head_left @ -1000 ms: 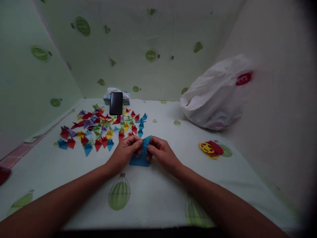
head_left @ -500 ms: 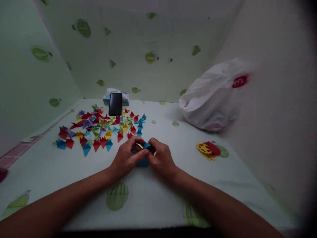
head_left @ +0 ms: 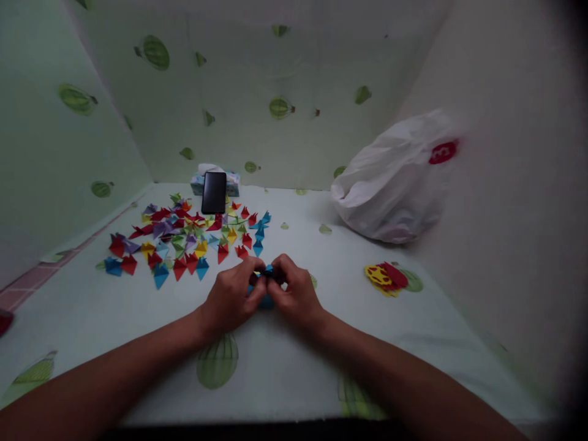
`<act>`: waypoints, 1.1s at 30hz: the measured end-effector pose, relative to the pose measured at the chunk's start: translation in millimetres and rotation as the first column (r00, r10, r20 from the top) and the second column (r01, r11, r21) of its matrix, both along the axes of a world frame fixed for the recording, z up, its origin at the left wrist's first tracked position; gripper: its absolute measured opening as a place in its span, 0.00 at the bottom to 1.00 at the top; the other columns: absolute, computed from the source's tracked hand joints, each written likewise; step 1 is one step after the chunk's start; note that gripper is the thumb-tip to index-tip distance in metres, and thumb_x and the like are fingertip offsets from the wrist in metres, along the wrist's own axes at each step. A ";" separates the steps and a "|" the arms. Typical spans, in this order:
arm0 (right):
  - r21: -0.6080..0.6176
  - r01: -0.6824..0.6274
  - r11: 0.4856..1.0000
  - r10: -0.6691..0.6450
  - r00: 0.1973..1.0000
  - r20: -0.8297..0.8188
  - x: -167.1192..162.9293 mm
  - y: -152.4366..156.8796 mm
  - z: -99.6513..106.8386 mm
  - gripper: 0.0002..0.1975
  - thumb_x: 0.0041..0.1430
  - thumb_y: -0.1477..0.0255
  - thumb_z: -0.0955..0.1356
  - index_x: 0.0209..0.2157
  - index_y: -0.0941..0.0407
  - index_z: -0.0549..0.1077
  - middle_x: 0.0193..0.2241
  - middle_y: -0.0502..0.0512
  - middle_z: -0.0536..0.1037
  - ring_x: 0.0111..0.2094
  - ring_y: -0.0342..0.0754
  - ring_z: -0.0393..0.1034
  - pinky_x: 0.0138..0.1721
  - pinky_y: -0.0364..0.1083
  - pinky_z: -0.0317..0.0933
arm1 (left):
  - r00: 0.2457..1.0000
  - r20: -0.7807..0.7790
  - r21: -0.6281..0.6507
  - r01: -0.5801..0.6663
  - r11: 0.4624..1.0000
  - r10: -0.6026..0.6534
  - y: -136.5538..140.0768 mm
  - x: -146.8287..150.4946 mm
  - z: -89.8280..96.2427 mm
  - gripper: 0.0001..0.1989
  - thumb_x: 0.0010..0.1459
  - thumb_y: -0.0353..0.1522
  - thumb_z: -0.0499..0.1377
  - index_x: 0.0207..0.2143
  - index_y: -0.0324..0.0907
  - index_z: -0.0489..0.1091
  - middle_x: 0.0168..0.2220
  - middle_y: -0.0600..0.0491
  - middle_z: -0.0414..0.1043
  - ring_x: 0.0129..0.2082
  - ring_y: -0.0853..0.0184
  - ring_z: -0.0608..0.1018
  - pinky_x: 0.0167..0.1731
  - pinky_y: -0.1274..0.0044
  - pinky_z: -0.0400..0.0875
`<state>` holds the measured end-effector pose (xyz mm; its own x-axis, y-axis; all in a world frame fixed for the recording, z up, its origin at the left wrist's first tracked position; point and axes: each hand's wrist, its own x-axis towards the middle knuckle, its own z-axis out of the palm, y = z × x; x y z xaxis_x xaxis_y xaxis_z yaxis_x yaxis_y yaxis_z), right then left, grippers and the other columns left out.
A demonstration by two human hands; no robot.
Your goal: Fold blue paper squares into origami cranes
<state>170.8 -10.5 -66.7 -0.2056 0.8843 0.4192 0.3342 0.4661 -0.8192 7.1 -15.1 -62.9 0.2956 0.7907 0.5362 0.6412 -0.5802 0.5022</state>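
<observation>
Between my two hands is a small piece of folded blue paper (head_left: pixel 269 269), pinched by thumbs and fingertips from both sides. My left hand (head_left: pixel 234 293) is closed on its left side, and my right hand (head_left: pixel 294 294) is closed on its right. The fingers cover most of the paper, so its exact shape is hidden. Under the hands lies more blue paper (head_left: pixel 265 301), partly covered by them. Beyond my left hand spreads a pile of folded paper cranes (head_left: pixel 190 237) in red, blue, purple, yellow and green.
Behind the cranes a dark phone (head_left: pixel 214 192) leans against a tissue box (head_left: pixel 233 184). A white plastic bag (head_left: pixel 386 184) stands at the back right. Red and yellow cut-out shapes (head_left: pixel 386 278) lie to the right on the balloon-print tablecloth (head_left: pixel 294 380).
The fingertips have drawn closer together around the folded blue paper, and less of it shows. Both hands stay in nearly the same place.
</observation>
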 end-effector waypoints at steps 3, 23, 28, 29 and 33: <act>0.024 0.013 1.000 -0.012 0.999 -0.030 -0.1 -1.8 -0.7 0.08 0.51 0.78 0.63 0.29 0.52 0.58 0.22 0.44 0.62 0.23 0.41 0.56 0.26 0.42 0.53 | 0.990 -0.136 0.157 -0.019 0.987 0.041 0.7 -1.2 -3.1 0.07 0.63 0.31 0.52 0.37 0.43 0.70 0.30 0.50 0.77 0.28 0.65 0.79 0.30 0.75 0.70; 0.252 0.072 0.965 -0.067 0.997 -0.026 -1.7 -3.8 -4.0 0.08 0.55 0.80 0.63 0.34 0.53 0.64 0.23 0.44 0.66 0.21 0.40 0.62 0.25 0.39 0.57 | 0.997 0.064 0.137 -0.046 0.990 0.038 0.9 4.7 2.1 0.08 0.58 0.24 0.55 0.40 0.41 0.66 0.29 0.56 0.75 0.25 0.70 0.79 0.27 0.80 0.72; 0.269 0.083 0.959 -0.081 0.997 -0.017 -2.8 -5.0 -3.9 0.07 0.58 0.78 0.64 0.38 0.54 0.65 0.24 0.45 0.69 0.22 0.40 0.65 0.26 0.40 0.59 | 0.992 0.119 0.049 -0.051 0.997 0.045 -0.1 5.6 0.6 0.05 0.58 0.25 0.56 0.37 0.42 0.66 0.28 0.56 0.74 0.25 0.70 0.78 0.27 0.80 0.71; 0.283 0.085 0.955 -0.086 0.996 -0.009 -2.8 -5.2 -3.8 0.07 0.59 0.78 0.64 0.39 0.54 0.65 0.25 0.46 0.70 0.23 0.41 0.65 0.27 0.40 0.59 | 0.993 0.113 0.058 -0.054 0.997 0.047 -0.1 5.6 -0.3 0.05 0.58 0.25 0.56 0.37 0.42 0.65 0.28 0.56 0.74 0.25 0.70 0.78 0.27 0.80 0.71; 0.344 0.108 0.933 -0.130 0.991 0.043 -2.3 -5.4 -3.1 0.06 0.59 0.80 0.63 0.36 0.54 0.65 0.28 0.49 0.72 0.25 0.42 0.66 0.30 0.42 0.60 | 0.996 0.073 0.112 -0.053 0.992 0.045 -0.2 5.5 -2.9 0.03 0.59 0.26 0.56 0.35 0.42 0.65 0.27 0.56 0.74 0.24 0.70 0.78 0.27 0.80 0.71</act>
